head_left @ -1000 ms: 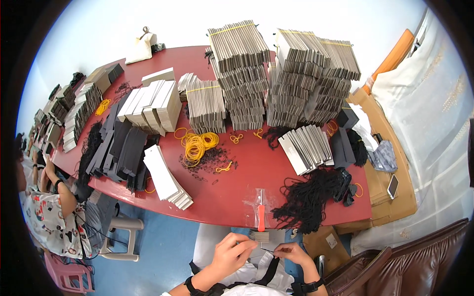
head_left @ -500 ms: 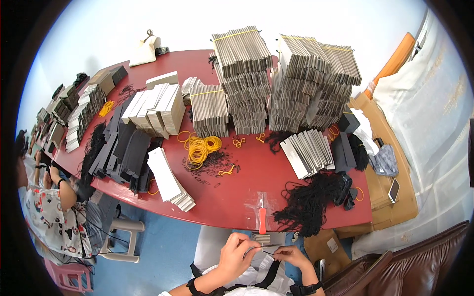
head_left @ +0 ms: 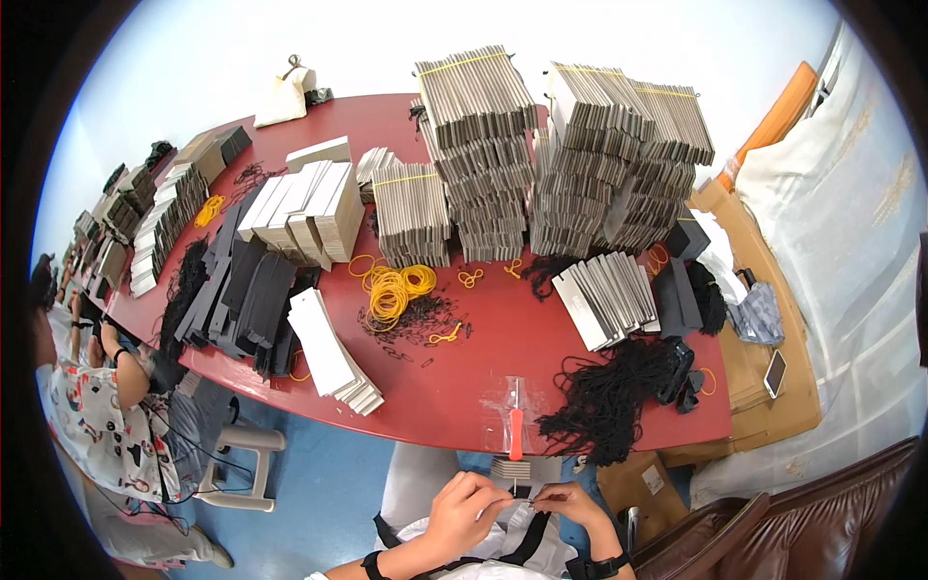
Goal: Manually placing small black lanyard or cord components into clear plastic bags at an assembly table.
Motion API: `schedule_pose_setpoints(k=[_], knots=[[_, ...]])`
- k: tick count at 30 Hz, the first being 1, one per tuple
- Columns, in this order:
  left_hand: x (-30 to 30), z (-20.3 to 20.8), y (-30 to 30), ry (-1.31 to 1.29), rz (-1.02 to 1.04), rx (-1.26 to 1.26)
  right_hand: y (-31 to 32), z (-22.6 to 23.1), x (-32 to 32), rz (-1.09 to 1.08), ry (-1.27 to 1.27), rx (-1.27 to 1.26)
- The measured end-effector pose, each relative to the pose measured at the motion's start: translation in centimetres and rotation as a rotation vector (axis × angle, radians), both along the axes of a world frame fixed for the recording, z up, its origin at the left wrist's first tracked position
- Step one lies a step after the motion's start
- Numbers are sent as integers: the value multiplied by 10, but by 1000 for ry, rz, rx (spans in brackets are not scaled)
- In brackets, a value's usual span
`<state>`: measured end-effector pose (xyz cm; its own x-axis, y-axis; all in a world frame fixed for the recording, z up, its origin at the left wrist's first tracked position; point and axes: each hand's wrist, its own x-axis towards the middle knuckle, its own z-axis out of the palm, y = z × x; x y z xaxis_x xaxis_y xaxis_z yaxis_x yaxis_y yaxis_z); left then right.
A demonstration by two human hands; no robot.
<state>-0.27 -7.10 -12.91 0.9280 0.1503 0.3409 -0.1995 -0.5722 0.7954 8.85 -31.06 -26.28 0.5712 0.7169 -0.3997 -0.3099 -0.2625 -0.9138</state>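
Over my lap, just off the table's front edge, both hands work close together with fingers pinched. My left hand (head_left: 466,509) is closed and reaches toward my right hand (head_left: 570,504), also closed. A thin black cord (head_left: 523,501) shows as a short dark bit between their fingertips; most of it is hidden. Right above the fingers, a tool with an orange-red handle (head_left: 516,435) lies under clear tape at the table edge, its thin metal shaft pointing toward my hands. Below the handle, a small stack of grey strips (head_left: 510,469) sits by my lap.
On the red table (head_left: 445,387) stand tall bundles of grey boards (head_left: 483,155), white board stacks (head_left: 329,353), yellow rubber bands (head_left: 391,295), small black clips (head_left: 416,324) and black cords (head_left: 604,396). A co-worker (head_left: 106,416) sits left; a brown leather chair (head_left: 822,512) stands right.
My left hand has dropped slightly and turned, its fingertips nearer my right hand's. The cord loop seen at the left fingers before no longer shows. At far left, a leg and shoe have come into view.
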Motion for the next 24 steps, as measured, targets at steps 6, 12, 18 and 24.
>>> schedule_pose_setpoints(k=[6, 12, 18, 24], knots=[[2, -2, 0, 135, -26, -271, 2, 0, -3, -34, 36, 44], [7, -7, 11, 317, -150, -499, 2, 25, -2, -34, 67, -108], [5, -6, 19, 437, -233, -665, 2, 85, 2, -81, -98, -39], [3, -4, 23, 388, -256, -635, 10, 127, 3, -66, -375, -24]])
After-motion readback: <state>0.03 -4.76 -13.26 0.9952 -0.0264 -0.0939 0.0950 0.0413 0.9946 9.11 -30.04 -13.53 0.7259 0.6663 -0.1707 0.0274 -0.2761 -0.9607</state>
